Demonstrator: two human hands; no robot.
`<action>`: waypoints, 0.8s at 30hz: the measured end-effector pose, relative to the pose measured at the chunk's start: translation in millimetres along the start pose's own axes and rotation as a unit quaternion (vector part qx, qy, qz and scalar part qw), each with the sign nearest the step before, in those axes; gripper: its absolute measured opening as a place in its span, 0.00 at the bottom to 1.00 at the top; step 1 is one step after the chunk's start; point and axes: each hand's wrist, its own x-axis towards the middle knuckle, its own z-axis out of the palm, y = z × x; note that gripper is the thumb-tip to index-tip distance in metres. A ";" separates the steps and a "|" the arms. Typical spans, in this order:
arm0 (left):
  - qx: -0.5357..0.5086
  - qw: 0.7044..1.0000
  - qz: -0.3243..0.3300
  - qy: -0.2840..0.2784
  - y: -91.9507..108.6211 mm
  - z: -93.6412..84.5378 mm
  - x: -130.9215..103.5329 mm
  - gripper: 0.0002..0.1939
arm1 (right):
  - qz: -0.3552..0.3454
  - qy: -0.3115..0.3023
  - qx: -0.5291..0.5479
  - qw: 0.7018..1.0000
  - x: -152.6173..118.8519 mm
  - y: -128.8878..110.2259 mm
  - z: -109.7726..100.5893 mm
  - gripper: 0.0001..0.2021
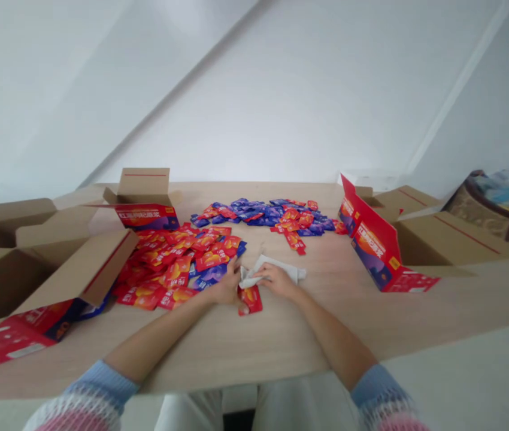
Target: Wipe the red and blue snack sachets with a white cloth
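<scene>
In front of me, my left hand (226,288) grips the left edge of a red sachet (253,300), its thumb low on the packet. A folded white cloth or paper wipe (281,267) lies over the sachet's upper end. My right hand (278,279) is closed on that wipe and presses it near the sachet's top. The left fingertips come close to the wipe's left end; whether they touch it I cannot tell. Just left of my left hand spreads a pile of red sachets (176,251), with a few blue sachets (212,275) at its right side.
Farther back lies a heap of blue sachets (254,214) mixed with red ones. Open cartons stand at the left (63,263), back left (147,209) and right (384,251) of the wooden table (218,353). A patterned chair (474,206) holding plastic bags stands far right.
</scene>
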 end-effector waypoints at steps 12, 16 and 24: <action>0.006 0.997 0.066 -0.040 1.2 -17.3 4.7 0.47 | 0.031 -0.118 0.009 0.993 1.0 -6.6 -2.8 0.12; -0.023 0.984 0.104 -0.143 2.8 -39.0 0.5 0.53 | 0.077 -0.065 -0.096 0.990 3.9 3.4 0.4 0.12; -0.008 0.997 0.065 -0.047 11.6 -22.4 -5.6 0.49 | 0.102 0.011 -0.122 0.987 -0.4 11.8 -1.8 0.13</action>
